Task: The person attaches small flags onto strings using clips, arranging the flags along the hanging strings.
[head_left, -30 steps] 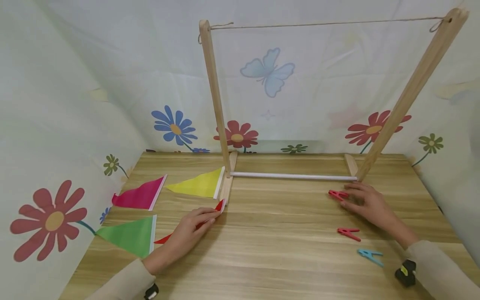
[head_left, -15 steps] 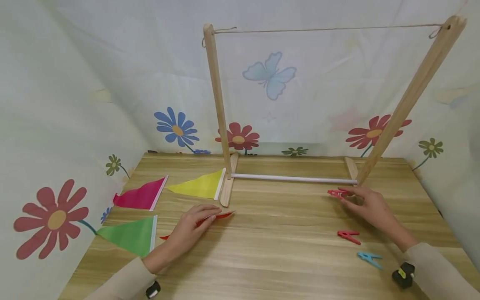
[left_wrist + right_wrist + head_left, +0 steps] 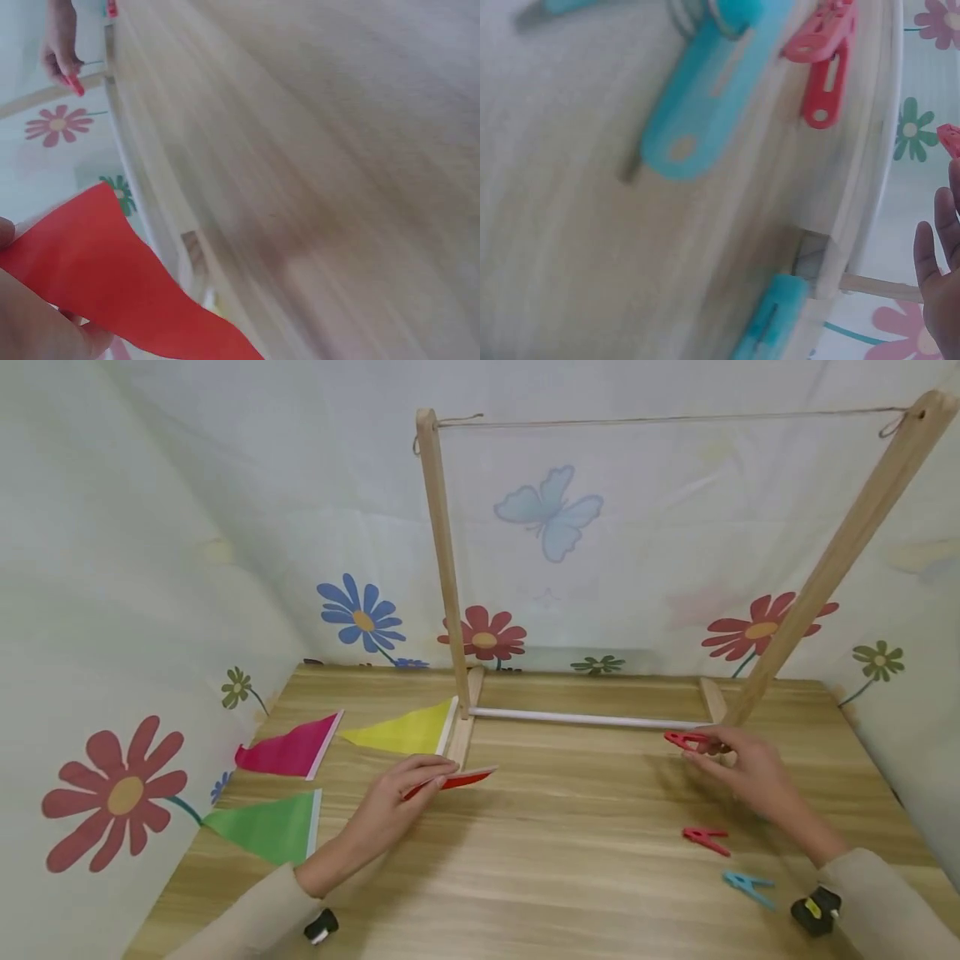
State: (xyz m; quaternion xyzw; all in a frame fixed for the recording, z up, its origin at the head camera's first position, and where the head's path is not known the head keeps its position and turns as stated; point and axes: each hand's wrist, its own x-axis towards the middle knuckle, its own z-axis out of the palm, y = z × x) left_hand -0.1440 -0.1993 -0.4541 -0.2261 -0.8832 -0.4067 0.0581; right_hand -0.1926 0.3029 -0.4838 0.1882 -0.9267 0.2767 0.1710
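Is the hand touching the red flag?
Touching. In the head view the left hand pinches the red flag at its edge, lifting it off the table; the left wrist view shows the flag against the fingers.

— Bright, even, diffuse; soft faint shadows under the arms on the table (image 3: 570,860). No glare.
— Sharp in the head view, yet bowed at the edges. Blurred and smeared in both wrist views; blue peg (image 3: 705,97) close and out of focus.
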